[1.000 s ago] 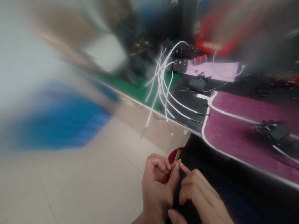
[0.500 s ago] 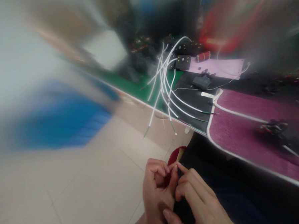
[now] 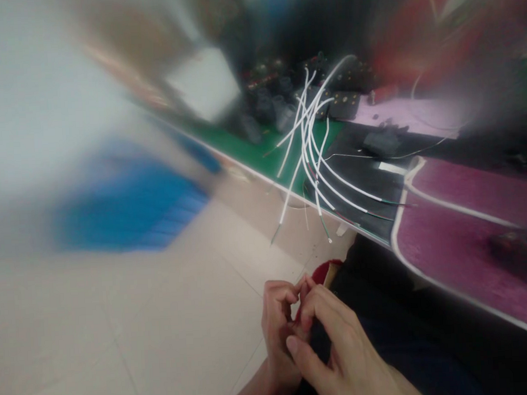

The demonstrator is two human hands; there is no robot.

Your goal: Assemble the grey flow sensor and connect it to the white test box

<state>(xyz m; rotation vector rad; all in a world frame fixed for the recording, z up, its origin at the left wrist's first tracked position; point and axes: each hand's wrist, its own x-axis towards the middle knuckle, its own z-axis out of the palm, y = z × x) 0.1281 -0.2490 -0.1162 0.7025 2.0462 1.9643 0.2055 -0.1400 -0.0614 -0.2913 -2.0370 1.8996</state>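
Note:
In the head view both hands meet low in the middle, above the floor beside my dark-clothed lap (image 3: 412, 331). My left hand (image 3: 279, 326) is closed, its fingers curled and its thumb and index tips together. Whatever may be in that pinch is too small or too hidden to make out. My right hand (image 3: 341, 335) lies against the left one, its index fingertip touching the left fingertips. Its thumb stands apart from its bent fingers, and I see nothing held in it. Just behind the fingertips shows part of a round red thing (image 3: 324, 271).
Several white cables (image 3: 306, 130) with bare coloured wire ends hang over the edge of the bench, on a green mat (image 3: 229, 143). At the right lies a purple cloth (image 3: 451, 240) with white edging. A blurred blue object (image 3: 131, 198) stands left on the tiled floor (image 3: 173, 320).
The bench and cables appear shifted rightwards as the view turned slightly left. My right index finger has bent more and sits closer over the left fingertips.

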